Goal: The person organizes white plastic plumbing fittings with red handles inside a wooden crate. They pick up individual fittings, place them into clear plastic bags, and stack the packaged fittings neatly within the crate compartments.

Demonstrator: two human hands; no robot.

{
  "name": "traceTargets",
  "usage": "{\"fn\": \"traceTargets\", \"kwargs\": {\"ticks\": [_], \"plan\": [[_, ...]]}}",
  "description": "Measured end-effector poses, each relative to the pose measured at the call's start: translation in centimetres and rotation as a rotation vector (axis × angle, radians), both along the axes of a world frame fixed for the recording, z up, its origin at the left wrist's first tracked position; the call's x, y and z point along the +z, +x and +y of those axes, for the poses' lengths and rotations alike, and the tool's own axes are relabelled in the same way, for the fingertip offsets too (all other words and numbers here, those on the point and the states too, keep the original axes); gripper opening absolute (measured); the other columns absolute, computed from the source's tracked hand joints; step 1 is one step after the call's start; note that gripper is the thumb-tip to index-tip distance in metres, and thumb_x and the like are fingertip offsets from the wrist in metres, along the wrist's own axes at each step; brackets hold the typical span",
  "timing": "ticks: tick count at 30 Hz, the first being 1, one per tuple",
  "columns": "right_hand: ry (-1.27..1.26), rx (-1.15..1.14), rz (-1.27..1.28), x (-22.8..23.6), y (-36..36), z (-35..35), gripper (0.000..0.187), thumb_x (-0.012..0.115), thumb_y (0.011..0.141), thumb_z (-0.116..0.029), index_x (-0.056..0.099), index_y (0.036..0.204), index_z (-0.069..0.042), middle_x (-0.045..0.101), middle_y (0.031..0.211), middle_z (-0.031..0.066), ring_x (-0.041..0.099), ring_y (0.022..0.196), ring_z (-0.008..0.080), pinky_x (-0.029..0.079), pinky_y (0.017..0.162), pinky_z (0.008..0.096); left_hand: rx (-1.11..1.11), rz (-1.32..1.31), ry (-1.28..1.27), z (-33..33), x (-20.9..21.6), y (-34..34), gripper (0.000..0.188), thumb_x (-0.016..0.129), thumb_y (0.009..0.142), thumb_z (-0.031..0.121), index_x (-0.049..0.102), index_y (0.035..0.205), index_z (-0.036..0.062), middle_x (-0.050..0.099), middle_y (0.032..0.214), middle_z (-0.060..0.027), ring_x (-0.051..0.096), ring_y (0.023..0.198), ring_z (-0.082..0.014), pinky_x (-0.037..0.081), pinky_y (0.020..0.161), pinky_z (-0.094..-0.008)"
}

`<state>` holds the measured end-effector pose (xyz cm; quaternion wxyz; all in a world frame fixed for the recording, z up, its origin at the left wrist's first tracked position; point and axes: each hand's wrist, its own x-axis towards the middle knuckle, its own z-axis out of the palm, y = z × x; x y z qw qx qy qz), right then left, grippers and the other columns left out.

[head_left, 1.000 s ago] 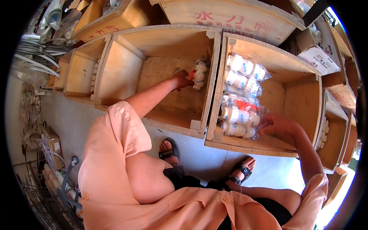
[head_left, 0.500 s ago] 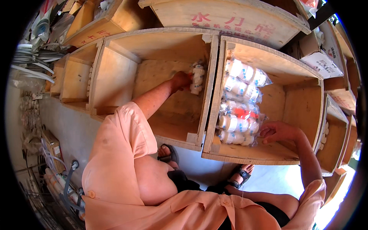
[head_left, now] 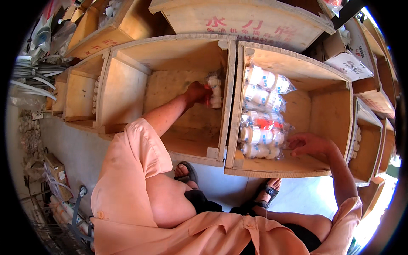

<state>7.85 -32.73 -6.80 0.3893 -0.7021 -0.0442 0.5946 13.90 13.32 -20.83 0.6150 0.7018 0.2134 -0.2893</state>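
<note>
Inside the left wooden crate (head_left: 170, 140), my left hand (head_left: 197, 92) is closed on the near edge of a clear plastic bag of white pipe fittings (head_left: 216, 94). Some red shows by the fingers. The bag is close to the crate's right wall. My right hand (head_left: 309, 144) is in the right wooden crate (head_left: 329, 121), its fingers loosely bent and apart, holding nothing that I can see. It is beside a column of bagged white fittings (head_left: 260, 135) with blue marks, stacked along that crate's left side. Whether its fingertips touch the bags is hard to tell.
More wooden crates stand behind (head_left: 242, 25), at the far left (head_left: 83, 100) and at the right (head_left: 369, 144). A white carton (head_left: 350, 63) sits at the back right. Coiled grey hoses (head_left: 36, 76) lie at the left. My sandalled feet (head_left: 187, 172) are below the crates.
My left hand and its bag have shifted slightly nearer to me. My right hand stays beside the bags with little change. The whole view has moved slightly.
</note>
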Motion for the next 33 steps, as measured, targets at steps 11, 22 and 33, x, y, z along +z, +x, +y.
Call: {"fn": "traceTargets", "kwargs": {"ticks": [11,22,33], "plan": [[-0.026,0.061,-0.192,3.1,0.7,0.3,0.053,0.076,0.079,-0.021,0.053,0.121,0.001,0.063,0.107,0.0101,0.060,0.100,0.0175,0.048,0.089,0.0301,-0.091,-0.161,0.250,2.0,5.3,-1.8,0.019,0.066,0.076,0.007,0.053,0.062,0.0067,0.058,0.058,-0.0055,0.056,0.044,-0.0145,0.047,0.043,-0.0303],[-0.054,-0.064,-0.797,9.5,1.5,4.4,0.038,0.071,0.078,-0.008,0.061,0.114,-0.001,0.067,0.096,0.0056,0.062,0.084,0.0112,0.051,0.076,0.0260,-0.002,-0.381,0.027,2.8,11.8,-3.3,0.032,0.073,0.073,0.008,0.050,0.095,0.0063,0.057,0.080,-0.0031,0.055,0.064,-0.0094,0.046,0.056,-0.0253],[0.340,-0.215,-0.935,10.7,2.3,13.6,0.057,0.075,0.080,-0.022,0.051,0.128,-0.004,0.062,0.118,0.0129,0.063,0.103,0.0202,0.052,0.087,0.0328,-0.178,-0.588,-0.202,1.9,21.0,-3.6,0.035,0.070,0.076,0.012,0.050,0.104,0.0083,0.057,0.095,-0.0001,0.053,0.089,-0.0083,0.045,0.079,-0.0260]]}}
